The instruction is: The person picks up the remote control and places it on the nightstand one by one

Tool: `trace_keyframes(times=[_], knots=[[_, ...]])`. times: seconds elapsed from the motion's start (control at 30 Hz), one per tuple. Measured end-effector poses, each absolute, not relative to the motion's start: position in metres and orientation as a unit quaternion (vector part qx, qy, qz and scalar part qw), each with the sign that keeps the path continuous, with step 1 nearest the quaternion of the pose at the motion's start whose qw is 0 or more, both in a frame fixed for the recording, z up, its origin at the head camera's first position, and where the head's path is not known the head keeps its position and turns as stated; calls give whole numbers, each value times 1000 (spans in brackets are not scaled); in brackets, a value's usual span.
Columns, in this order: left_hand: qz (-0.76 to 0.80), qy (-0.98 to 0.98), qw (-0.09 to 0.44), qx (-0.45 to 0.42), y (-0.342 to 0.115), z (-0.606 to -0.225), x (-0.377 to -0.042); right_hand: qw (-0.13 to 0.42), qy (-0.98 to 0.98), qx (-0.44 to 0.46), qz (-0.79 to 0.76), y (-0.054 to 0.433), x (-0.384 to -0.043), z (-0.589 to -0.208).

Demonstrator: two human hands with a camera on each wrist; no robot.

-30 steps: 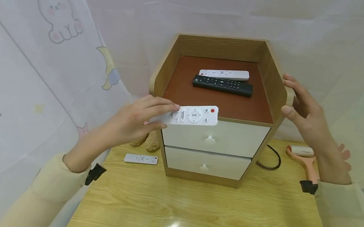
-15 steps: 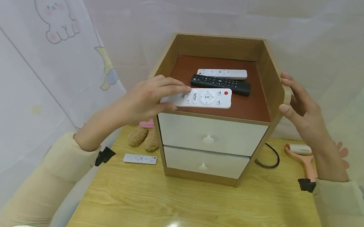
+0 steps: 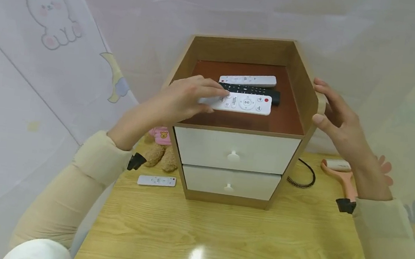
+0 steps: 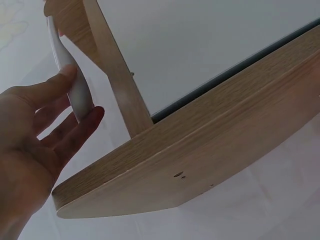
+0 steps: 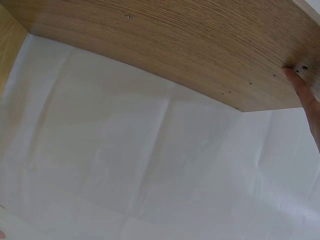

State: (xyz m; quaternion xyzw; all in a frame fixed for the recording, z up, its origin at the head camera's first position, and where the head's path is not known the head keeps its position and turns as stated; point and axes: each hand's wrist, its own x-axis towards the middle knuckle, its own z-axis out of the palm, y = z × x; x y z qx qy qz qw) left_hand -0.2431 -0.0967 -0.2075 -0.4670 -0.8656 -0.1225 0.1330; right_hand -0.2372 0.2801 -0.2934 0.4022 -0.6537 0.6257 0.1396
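Note:
My left hand [image 3: 191, 99] pinches a white remote control [image 3: 247, 103] near one end, its buttons and red dot facing up. The remote is above the open top of a small wooden cabinet [image 3: 205, 148] with two white drawers. In the left wrist view, thumb and fingers clasp the remote [image 4: 77, 90] edge-on. Inside the top tray lie another white remote [image 3: 248, 79] and a black remote [image 3: 275, 97], which the held one partly covers. My right hand [image 3: 342, 124] rests on the cabinet's right side panel [image 5: 165, 45], thumb at the front edge, fingers against the outer face.
One more white remote [image 3: 156, 181] lies on the wood-grain table [image 3: 163, 236], left of the cabinet. Behind it sits a plush toy [image 3: 161, 156] in pink. To the right are a black coiled cord [image 3: 303, 183] and an orange-handled lint roller [image 3: 343, 174]. Printed fabric [image 3: 135, 21] hangs behind.
My left hand has carried the white remote up and to the right, from in front of the upper drawer to over the tray. My right hand has stayed at the side panel.

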Motion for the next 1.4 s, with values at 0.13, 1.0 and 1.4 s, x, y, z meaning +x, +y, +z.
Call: trace_keyframes(times=[0.13,1.0,1.4], knots=[[-95,-879,110,-454,-89,-213,-254,138,-652,402,628,279,-239,-294],[-65,-917,66,-388,-71,-228,-280,133,-661,385,630,275,-243,-298],[-47,-922,68,-379,-64,-230,-277,132,-653,395,633,276,-241,-296]])
